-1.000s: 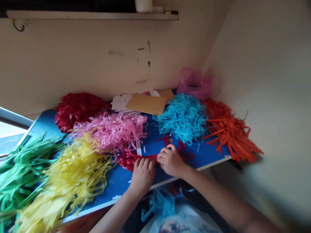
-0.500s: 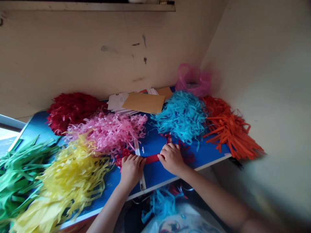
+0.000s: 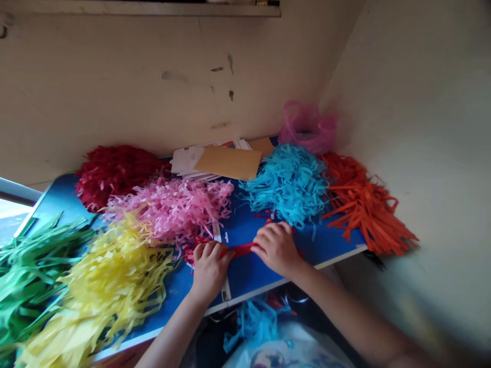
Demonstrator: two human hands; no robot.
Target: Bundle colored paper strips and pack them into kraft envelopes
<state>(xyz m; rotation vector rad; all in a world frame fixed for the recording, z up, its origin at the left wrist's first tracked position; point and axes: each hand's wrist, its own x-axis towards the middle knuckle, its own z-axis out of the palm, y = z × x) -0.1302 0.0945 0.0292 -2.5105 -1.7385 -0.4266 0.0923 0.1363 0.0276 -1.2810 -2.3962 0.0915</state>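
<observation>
A length of red paper (image 3: pixel 243 249) lies near the table's (image 3: pixel 261 276) near edge, between the two hands. Its middle is a smooth, narrow band, bright red and slightly creased, running almost level from hand to hand. Past the left hand (image 3: pixel 210 268) it breaks into a crinkled, shredded tuft (darker in the shade there), with its tips near the pink paper pile (image 3: pixel 176 207). A few red strands also show around the right hand (image 3: pixel 278 250), though whether they belong to the same piece I cannot tell.

The left fingers are curled down over the band, gripping it. The right fingers are bent inward, with the thumb side pinching the band's other end; their undersides are hidden.

The blue paper pile (image 3: pixel 289 184) sits just beyond the right hand, on the far side. The yellow paper pile (image 3: pixel 118 271) spreads to the left of the left hand.
</observation>
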